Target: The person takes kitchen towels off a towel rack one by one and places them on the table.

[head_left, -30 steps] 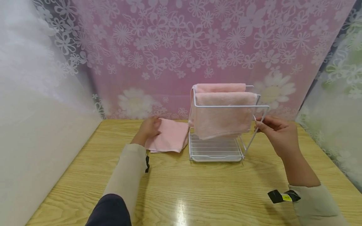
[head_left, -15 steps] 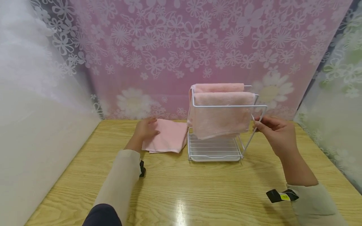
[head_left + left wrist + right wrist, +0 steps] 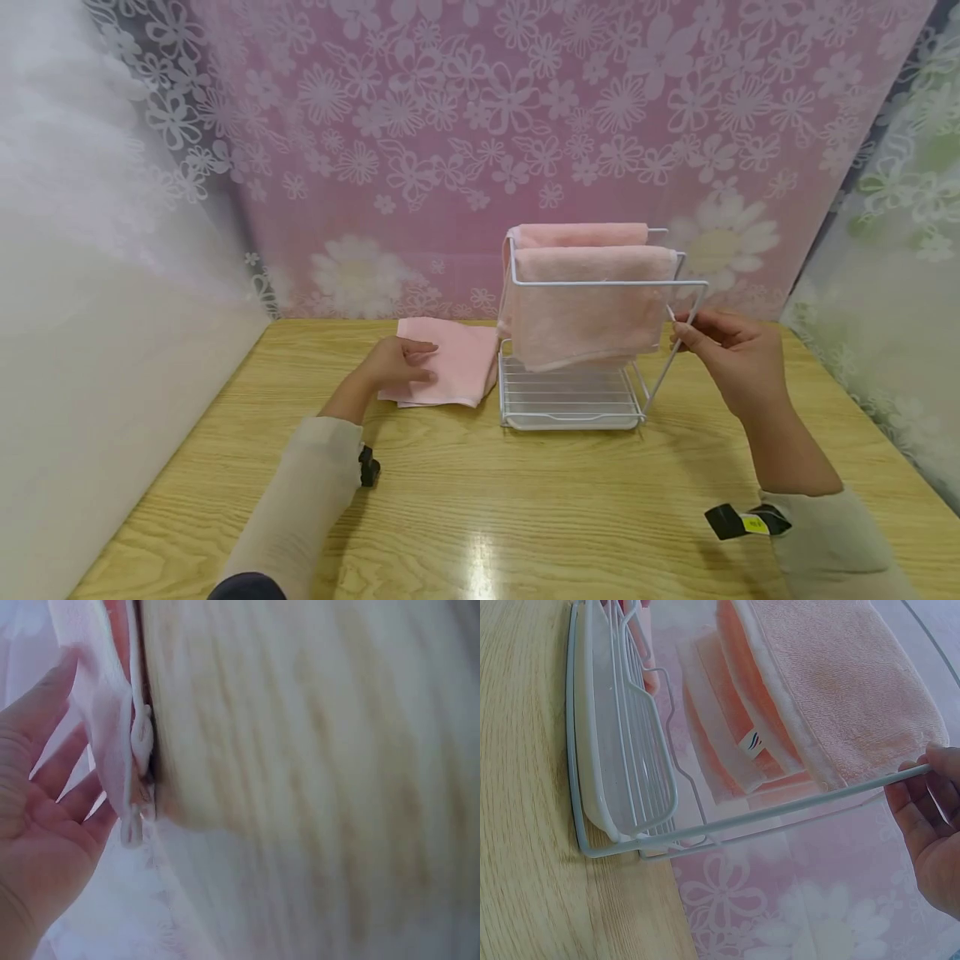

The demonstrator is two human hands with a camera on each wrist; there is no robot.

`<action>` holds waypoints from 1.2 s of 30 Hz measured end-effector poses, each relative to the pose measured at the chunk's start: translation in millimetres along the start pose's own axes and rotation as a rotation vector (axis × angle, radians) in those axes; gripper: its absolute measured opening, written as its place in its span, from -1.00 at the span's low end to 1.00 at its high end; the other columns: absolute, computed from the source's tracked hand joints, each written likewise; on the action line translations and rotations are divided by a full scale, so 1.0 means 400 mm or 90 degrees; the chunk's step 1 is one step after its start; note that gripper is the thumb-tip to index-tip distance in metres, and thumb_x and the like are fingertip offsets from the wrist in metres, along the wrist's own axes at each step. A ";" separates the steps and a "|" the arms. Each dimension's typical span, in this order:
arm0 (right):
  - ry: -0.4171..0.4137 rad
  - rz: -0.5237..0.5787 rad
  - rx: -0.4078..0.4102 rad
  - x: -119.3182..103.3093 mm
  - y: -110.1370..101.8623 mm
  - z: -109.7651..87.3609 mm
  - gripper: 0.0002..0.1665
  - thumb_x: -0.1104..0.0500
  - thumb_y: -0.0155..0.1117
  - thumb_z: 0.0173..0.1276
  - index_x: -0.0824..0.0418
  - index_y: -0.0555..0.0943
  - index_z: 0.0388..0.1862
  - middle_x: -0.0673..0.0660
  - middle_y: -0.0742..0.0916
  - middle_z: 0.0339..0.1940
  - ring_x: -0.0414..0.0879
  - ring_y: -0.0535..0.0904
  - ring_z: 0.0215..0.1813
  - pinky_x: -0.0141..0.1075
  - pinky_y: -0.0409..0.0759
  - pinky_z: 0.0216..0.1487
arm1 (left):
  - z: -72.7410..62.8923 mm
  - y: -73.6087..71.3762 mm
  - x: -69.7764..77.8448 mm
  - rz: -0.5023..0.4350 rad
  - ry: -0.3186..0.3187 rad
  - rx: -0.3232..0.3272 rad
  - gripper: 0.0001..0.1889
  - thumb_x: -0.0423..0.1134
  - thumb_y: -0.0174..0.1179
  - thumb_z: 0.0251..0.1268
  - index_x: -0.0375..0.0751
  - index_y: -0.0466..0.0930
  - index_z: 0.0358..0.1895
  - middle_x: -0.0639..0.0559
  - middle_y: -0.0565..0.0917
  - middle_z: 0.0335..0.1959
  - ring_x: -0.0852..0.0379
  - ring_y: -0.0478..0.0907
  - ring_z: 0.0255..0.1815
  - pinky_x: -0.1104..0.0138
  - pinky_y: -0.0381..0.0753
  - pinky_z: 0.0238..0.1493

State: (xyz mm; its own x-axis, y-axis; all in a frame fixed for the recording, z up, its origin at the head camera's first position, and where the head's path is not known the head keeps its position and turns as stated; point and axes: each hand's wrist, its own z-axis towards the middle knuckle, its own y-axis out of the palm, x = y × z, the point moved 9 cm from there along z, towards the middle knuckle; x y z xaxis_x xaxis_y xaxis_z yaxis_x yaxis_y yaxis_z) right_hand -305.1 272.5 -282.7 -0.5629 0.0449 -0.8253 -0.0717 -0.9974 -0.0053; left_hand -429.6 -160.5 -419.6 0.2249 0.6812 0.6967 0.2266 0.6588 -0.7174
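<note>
A white wire rack (image 3: pixel 611 284) stands on the table with two pink towels draped over its bars, a front towel (image 3: pixel 588 321) and a rear towel (image 3: pixel 585 236). My right hand (image 3: pixel 738 362) pinches the rack's slanted right side wire between thumb and fingers, as the right wrist view also shows. Left of the rack lies a folded pink towel (image 3: pixel 461 367), flat on the wood. Over its left part is my left hand (image 3: pixel 392 365), thumb and fingers loosely extended and spread. In the left wrist view, the thumb and fingers lie right at the folded towel (image 3: pixel 105 705).
The rack's base has a wire shelf over a shallow white tray (image 3: pixel 573 424). Behind the wood-grain table (image 3: pixel 450 508) hangs a pink flowered curtain (image 3: pixel 450 167). A pale panel (image 3: pixel 112 333) borders the left side, and a flowered sheet (image 3: pixel 892 275) borders the right.
My left hand has drawn back toward me, from the folded towel's far left corner to nearer its front left. The towel stays in place. My right hand keeps its grip on the rack.
</note>
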 end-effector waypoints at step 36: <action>-0.001 0.020 0.000 0.003 0.000 -0.002 -0.74 0.49 0.29 0.27 0.68 0.59 -0.11 0.12 0.77 -0.31 -0.15 0.68 -0.39 -0.42 0.66 -0.27 | 0.002 -0.018 0.039 -0.135 0.004 0.066 -0.41 -0.15 0.44 0.14 -0.09 0.55 0.29 -0.19 0.35 0.41 -0.10 0.52 0.03 0.11 0.56 0.04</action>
State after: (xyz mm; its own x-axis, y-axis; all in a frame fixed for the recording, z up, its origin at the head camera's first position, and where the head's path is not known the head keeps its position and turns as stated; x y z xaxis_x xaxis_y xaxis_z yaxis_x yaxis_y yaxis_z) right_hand -305.1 272.5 -284.1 -0.5664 0.0139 -0.8240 -0.0547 -0.9983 0.0208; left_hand -428.5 -154.5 -403.6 0.1879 0.5227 0.8315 0.1714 0.8161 -0.5518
